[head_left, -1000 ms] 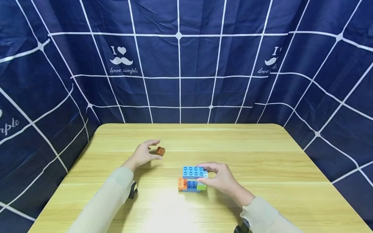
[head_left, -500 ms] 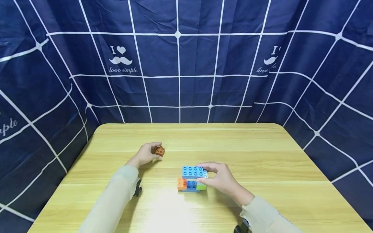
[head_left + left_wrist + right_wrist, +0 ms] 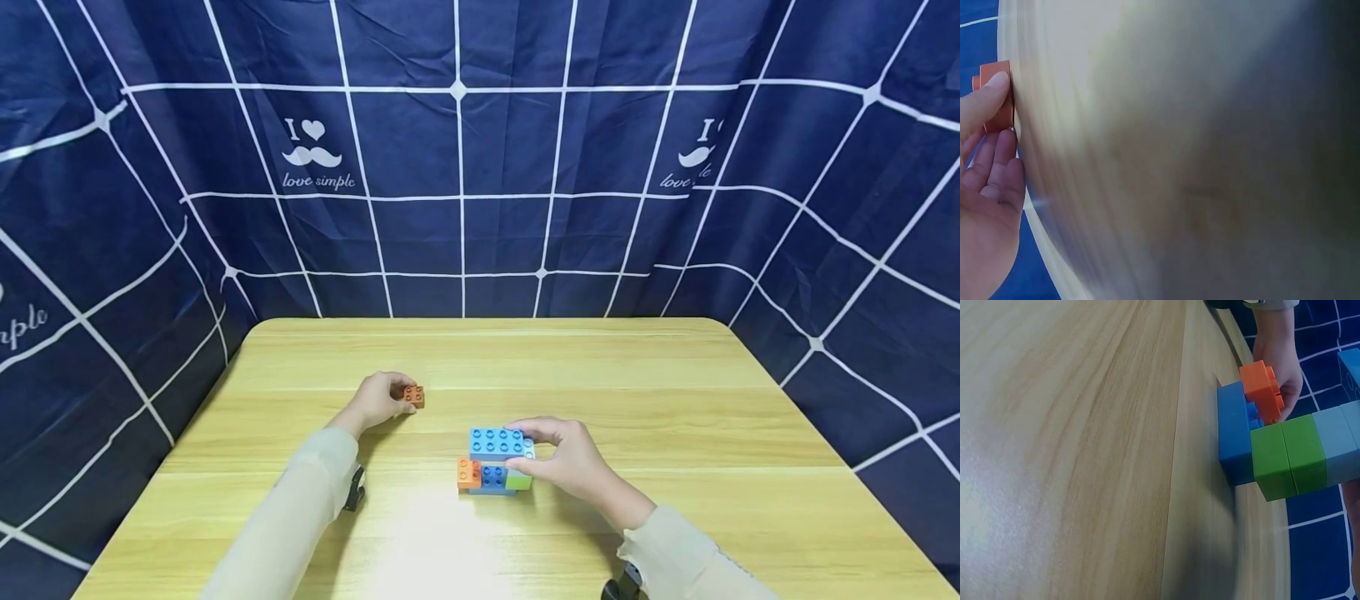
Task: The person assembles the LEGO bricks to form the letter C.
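In the head view my left hand [image 3: 375, 402] pinches a small brown four-stud toy brick [image 3: 416, 397] between thumb and fingers. The left wrist view has the thumb lying on the brick's [image 3: 1001, 112] face and fingertips at its lower end. To the right stands a stack of toy bricks. My right hand [image 3: 572, 457] holds the eight-stud blue brick [image 3: 491, 445] on top, thumb at its near side and fingers behind. Beneath are a lower blue brick [image 3: 1234, 434], an orange brick [image 3: 1260, 390] at one end, and green bricks [image 3: 1288, 456] with light blue bricks [image 3: 1335, 445] at the other.
The wooden table [image 3: 637, 375] carries the bricks, with a bright glare on its near part. A dark blue curtain [image 3: 495, 233] with white lines hangs behind the table and along both sides. Black wrist devices [image 3: 356, 489] sit below the sleeves.
My left hand has moved in around the brown brick and pinched it. The brick has turned and shifted slightly toward me. My right hand and the stack stay in place.
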`<state>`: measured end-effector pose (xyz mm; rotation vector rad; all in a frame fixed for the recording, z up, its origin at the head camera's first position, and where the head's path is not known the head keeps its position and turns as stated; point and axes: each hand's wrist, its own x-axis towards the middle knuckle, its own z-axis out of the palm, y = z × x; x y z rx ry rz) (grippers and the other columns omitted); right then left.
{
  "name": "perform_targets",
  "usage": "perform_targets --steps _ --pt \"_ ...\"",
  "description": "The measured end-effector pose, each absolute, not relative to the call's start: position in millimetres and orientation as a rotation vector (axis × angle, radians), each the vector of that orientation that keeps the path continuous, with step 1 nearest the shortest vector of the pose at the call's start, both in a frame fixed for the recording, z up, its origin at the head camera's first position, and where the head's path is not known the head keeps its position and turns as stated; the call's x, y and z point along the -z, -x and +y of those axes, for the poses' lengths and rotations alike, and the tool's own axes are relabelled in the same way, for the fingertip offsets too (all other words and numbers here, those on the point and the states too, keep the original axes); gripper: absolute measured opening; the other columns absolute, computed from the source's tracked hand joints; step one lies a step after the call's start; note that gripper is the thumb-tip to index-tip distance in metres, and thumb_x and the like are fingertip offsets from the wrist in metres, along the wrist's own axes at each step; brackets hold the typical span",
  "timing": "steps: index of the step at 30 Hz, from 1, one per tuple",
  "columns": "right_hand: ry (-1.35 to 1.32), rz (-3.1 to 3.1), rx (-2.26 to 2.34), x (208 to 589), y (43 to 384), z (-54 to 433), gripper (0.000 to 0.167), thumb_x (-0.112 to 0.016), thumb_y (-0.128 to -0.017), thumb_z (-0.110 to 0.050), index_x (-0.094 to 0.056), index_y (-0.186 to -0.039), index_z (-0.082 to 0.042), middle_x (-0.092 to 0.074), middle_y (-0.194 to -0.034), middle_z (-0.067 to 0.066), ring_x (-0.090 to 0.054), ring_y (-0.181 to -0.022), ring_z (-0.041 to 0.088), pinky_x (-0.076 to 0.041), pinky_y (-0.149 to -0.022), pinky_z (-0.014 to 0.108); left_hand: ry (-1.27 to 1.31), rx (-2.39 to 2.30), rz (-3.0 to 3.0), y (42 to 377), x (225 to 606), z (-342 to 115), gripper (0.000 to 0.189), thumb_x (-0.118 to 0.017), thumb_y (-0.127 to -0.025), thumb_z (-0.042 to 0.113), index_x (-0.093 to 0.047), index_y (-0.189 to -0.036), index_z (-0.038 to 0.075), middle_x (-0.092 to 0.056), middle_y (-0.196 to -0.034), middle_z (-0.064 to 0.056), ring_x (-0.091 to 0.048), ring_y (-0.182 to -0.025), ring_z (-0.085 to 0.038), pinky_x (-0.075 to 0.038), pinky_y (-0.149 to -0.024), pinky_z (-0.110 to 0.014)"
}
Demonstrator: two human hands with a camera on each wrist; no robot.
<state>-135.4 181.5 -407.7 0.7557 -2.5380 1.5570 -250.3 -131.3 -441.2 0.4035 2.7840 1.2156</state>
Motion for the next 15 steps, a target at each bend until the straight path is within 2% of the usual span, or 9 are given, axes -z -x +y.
perform_targets --steps 5,10,15 --pt "-0.749 -2.544 -1.581 408 136 182 0.04 -0.082 -0.075 -0.028 -0.071 -0.11 -0.012 -0.069 -0.106 -0.003 -0.064 -0.092 0.014 -0.05 -0.087 0.038 -0.452 -1.302 2.764 243 437 -132 0.034 -0.079 -0.076 0.004 -0.067 -0.107 0.0 -0.067 -0.089 -0.003 -0.062 -0.084 -0.018 -0.051 -0.082 -0.038" --pt "-0.733 -2.555 -1.59 403 134 180 0.038 -0.082 -0.074 -0.016 -0.07 -0.11 -0.008 -0.069 -0.106 0.0 -0.065 -0.092 0.015 -0.05 -0.086 0.039 -0.563 -1.448 2.715 228 431 -129 0.033 -0.078 -0.076 0.004 -0.067 -0.106 0.0 -0.064 -0.09 -0.003 -0.061 -0.082 -0.02 -0.053 -0.075 -0.033" --pt "-0.72 -2.575 -1.572 388 127 177 0.036 -0.081 -0.075 -0.01 -0.07 -0.108 -0.004 -0.069 -0.105 0.005 -0.065 -0.091 0.016 -0.05 -0.086 0.04 -0.747 -1.517 2.662 210 428 -123 0.032 -0.078 -0.077 0.006 -0.067 -0.107 0.001 -0.064 -0.096 -0.003 -0.057 -0.088 -0.02 -0.053 -0.076 -0.032"
